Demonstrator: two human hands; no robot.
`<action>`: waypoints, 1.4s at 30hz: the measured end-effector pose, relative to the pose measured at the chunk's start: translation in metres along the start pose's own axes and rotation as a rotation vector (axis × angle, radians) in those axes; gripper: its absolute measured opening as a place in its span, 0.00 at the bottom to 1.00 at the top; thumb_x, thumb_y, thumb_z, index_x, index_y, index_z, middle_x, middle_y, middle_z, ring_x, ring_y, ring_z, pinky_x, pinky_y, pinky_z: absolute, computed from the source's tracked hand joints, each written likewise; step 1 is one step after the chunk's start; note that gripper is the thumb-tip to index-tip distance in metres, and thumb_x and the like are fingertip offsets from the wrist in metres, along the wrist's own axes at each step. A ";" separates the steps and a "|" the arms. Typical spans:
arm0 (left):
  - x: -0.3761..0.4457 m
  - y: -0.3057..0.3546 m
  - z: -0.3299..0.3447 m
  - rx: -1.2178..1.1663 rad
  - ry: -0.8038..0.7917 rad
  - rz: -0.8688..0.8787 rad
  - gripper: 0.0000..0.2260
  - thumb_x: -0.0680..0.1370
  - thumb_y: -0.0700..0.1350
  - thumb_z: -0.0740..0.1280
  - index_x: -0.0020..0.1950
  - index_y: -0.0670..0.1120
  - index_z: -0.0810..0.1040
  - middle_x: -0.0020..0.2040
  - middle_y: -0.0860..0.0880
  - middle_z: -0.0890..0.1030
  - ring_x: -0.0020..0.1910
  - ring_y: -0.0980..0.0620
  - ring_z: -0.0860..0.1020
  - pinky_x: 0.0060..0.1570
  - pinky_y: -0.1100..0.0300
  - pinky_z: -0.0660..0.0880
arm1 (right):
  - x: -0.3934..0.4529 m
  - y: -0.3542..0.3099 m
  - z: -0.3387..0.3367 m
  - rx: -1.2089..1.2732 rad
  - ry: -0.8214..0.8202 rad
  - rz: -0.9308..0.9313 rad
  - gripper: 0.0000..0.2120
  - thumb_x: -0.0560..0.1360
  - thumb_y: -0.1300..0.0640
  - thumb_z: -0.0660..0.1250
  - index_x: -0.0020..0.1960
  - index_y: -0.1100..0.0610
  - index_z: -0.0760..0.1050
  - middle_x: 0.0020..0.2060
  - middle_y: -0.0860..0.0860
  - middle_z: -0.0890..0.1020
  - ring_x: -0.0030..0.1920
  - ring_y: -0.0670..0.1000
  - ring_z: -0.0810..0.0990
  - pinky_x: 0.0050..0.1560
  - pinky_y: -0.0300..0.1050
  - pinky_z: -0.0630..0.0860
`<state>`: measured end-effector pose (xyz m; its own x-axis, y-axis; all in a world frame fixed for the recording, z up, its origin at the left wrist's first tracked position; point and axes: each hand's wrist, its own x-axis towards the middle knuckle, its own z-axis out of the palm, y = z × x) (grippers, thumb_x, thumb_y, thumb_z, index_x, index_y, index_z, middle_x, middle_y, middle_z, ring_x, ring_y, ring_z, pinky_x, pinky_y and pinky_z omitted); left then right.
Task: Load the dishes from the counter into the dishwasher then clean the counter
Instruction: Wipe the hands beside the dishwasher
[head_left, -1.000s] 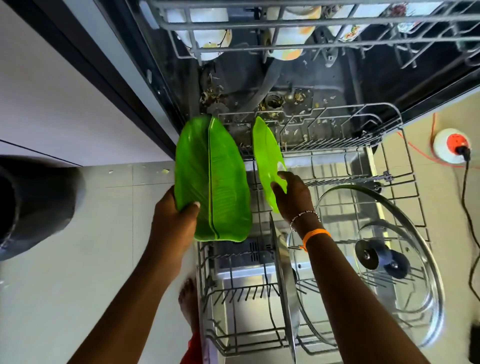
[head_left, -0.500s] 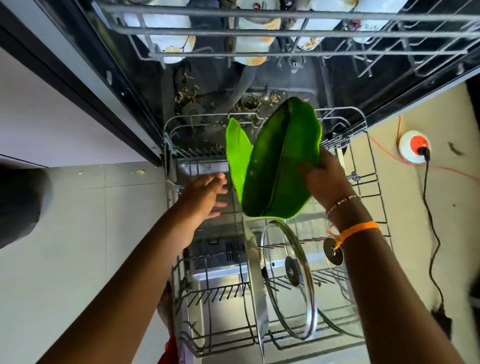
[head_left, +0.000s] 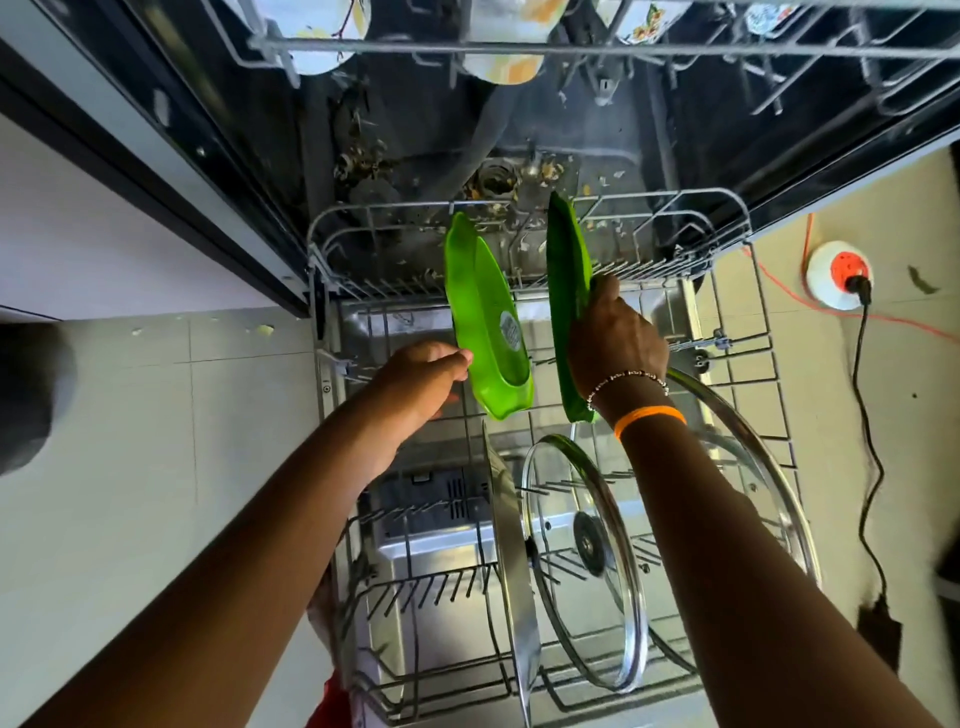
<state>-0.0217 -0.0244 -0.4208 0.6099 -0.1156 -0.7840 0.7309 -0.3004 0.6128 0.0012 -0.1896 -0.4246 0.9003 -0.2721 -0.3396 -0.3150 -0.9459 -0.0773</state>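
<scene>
Two green leaf-shaped plates stand on edge near the back of the dishwasher's lower rack (head_left: 727, 218). The lighter green plate (head_left: 488, 332) is on the left and shows a round sticker. My left hand (head_left: 423, 379) touches its left rim with the fingertips. The darker green plate (head_left: 563, 280) stands a little to the right of it. My right hand (head_left: 615, 340) grips that plate's right edge from above, thumb at its rim. An orange band and a bead bracelet circle that wrist.
Nearer me in the rack stand a glass lid (head_left: 587, 561), a larger lid (head_left: 763, 467) behind my right arm, and a steel dish on edge (head_left: 511, 571). The upper rack (head_left: 571, 49) with cups juts overhead. A socket (head_left: 839, 275) and cable lie on the floor at right.
The darker plate passed from my left hand to my right hand and came down into the rack right of the lighter plate. My left hand moved to the lighter plate's rim.
</scene>
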 end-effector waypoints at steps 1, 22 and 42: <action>0.001 0.001 -0.001 0.005 0.000 -0.001 0.13 0.82 0.45 0.56 0.62 0.42 0.74 0.52 0.48 0.76 0.48 0.51 0.75 0.48 0.60 0.70 | -0.001 0.000 0.001 -0.008 0.016 -0.009 0.11 0.80 0.60 0.50 0.61 0.59 0.63 0.53 0.60 0.80 0.53 0.62 0.79 0.42 0.49 0.68; 0.021 0.004 0.006 0.000 -0.015 0.009 0.13 0.81 0.41 0.58 0.62 0.42 0.75 0.51 0.45 0.76 0.38 0.56 0.74 0.46 0.62 0.71 | -0.002 0.005 0.007 -0.039 0.053 0.035 0.12 0.80 0.60 0.50 0.62 0.58 0.63 0.53 0.58 0.79 0.54 0.61 0.78 0.40 0.48 0.64; 0.020 -0.005 -0.002 -0.004 0.024 -0.018 0.13 0.81 0.43 0.57 0.62 0.41 0.74 0.54 0.47 0.76 0.41 0.53 0.75 0.41 0.63 0.69 | 0.009 -0.016 0.045 -0.099 -0.098 -0.043 0.14 0.81 0.61 0.48 0.65 0.61 0.60 0.57 0.56 0.77 0.56 0.59 0.78 0.42 0.48 0.67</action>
<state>-0.0122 -0.0232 -0.4390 0.6036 -0.0877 -0.7925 0.7431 -0.2982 0.5990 0.0013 -0.1695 -0.4683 0.8773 -0.2170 -0.4281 -0.2413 -0.9704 -0.0025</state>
